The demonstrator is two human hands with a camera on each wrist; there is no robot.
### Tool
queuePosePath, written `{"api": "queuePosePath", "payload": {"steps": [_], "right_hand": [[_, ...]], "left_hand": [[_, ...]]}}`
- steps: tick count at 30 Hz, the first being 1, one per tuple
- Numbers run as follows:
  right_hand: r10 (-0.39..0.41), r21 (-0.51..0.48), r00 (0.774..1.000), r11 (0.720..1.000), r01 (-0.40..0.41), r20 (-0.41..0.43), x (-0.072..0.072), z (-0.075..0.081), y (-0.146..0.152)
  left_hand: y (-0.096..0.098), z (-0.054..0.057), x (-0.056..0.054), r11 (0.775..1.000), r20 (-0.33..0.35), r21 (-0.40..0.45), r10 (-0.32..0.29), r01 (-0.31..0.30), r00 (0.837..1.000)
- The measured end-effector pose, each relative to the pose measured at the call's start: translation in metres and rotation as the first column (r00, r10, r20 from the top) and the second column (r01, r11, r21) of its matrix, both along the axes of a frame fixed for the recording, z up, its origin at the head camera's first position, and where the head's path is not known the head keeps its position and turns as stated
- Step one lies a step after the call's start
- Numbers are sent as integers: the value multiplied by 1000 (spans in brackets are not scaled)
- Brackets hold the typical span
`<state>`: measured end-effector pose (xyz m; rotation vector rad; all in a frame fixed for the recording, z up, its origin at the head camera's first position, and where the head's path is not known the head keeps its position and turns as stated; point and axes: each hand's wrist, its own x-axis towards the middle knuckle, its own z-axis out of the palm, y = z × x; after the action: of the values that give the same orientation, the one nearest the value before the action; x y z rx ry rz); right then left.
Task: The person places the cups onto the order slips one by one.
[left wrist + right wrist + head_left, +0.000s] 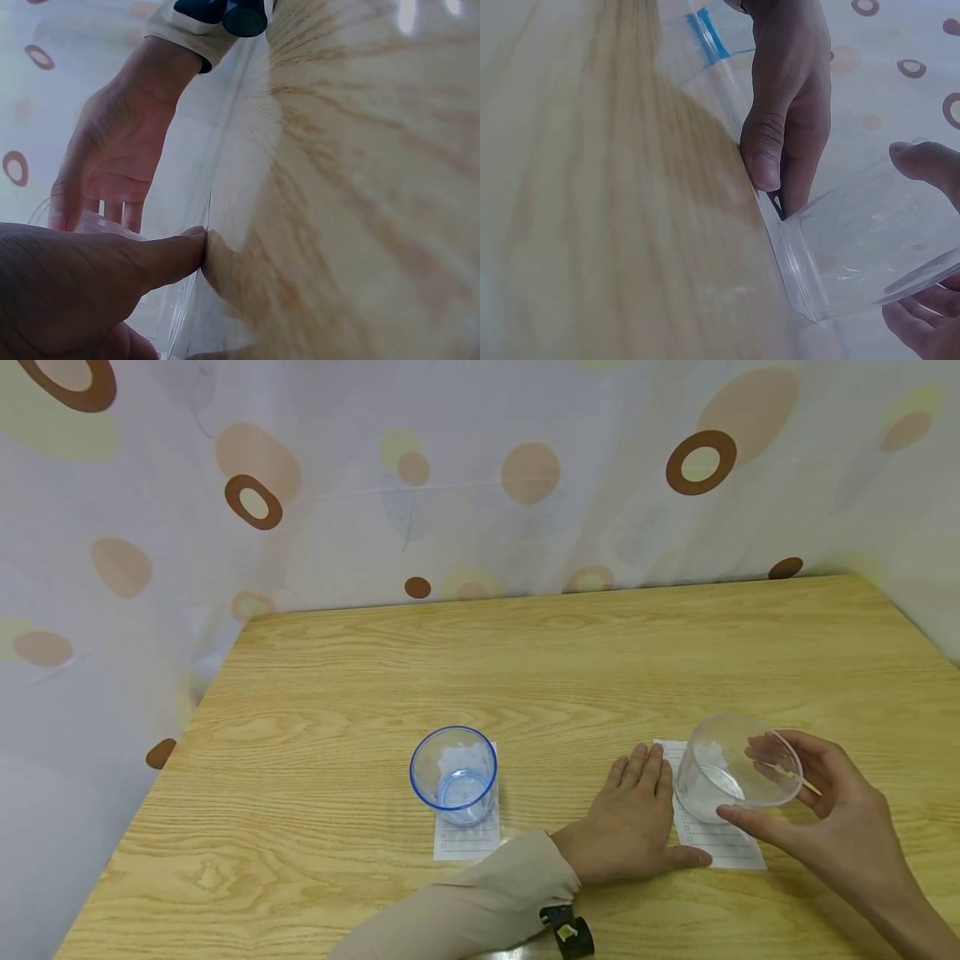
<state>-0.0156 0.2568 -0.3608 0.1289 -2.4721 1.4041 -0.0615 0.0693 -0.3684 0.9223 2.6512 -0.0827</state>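
Note:
My right hand [847, 814] grips a clear plastic cup [697, 781], thumb on the near side and fingers on the far side. Under the cup lies a white lined paper slip [726, 850], with the cup's base right at the paper in the right wrist view. My left hand [628, 831] lies flat beside the cup, palm down, its thumb over the slip's near part and its fingertips by the left edge. To the left, a clear cup with a blue rim [467, 810] stands upright on a second lined paper slip [467, 845].
The wooden table [315, 793] runs back to a wall covering [465, 527] patterned with ovals and rings. A beige sleeve [487, 893] covers my left forearm, with a black device [567, 931] strapped at the wrist.

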Motion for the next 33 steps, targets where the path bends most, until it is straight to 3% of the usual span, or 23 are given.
{"api": "queuePosePath", "payload": {"steps": [18, 33], "right_hand": [[-8, 21, 1000, 1000, 7, 29, 1, -1, 0], [40, 6, 999, 999, -40, 6, -3, -2, 2]], "left_hand": [[0, 1, 0, 1000, 5, 18, -14, 13, 1000], [-3, 6, 0, 999, 13, 42, -7, 6, 1000]]}}
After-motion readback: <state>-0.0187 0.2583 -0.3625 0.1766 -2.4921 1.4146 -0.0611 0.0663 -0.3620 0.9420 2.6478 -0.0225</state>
